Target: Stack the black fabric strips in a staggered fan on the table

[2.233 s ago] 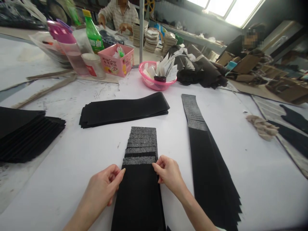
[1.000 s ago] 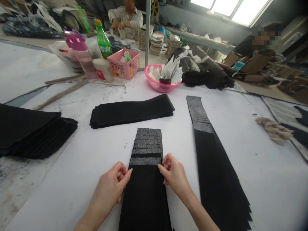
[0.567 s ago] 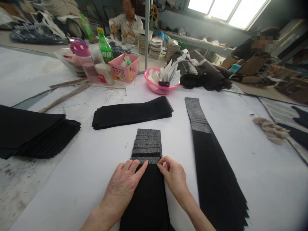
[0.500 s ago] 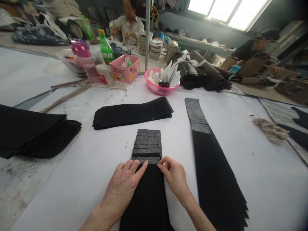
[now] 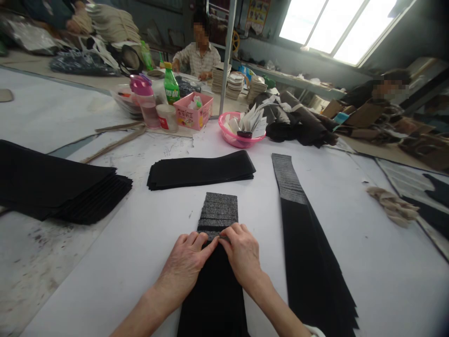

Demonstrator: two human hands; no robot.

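Observation:
A stack of black fabric strips (image 5: 214, 295) runs away from me, its far end stepped into speckled grey bands with one black gap. My left hand (image 5: 187, 262) rests on its left side, fingers bent and pressed together at the top strip's edge, thumb reaching to the middle. Touching that thumb, my right hand (image 5: 242, 252) is closed in a pinch at the same edge; the fingertips partly hide what they grip. To the right lies a longer fanned stack of black strips (image 5: 312, 262) with a grey stepped end. Another black stack (image 5: 201, 172) lies crosswise beyond my hands.
A large black stack (image 5: 59, 182) sits at the left. Farther back are a pink basket (image 5: 242, 139) with papers, a pink box (image 5: 192, 112), a green bottle (image 5: 171, 86) and a purple-lidded jug (image 5: 149, 105). A crumpled beige cloth (image 5: 393, 206) lies right. People sit beyond.
My right hand has slid left along the strip's edge, from its right corner to the middle beside my left thumb. My left hand keeps its place on the stack. The camera view has shifted.

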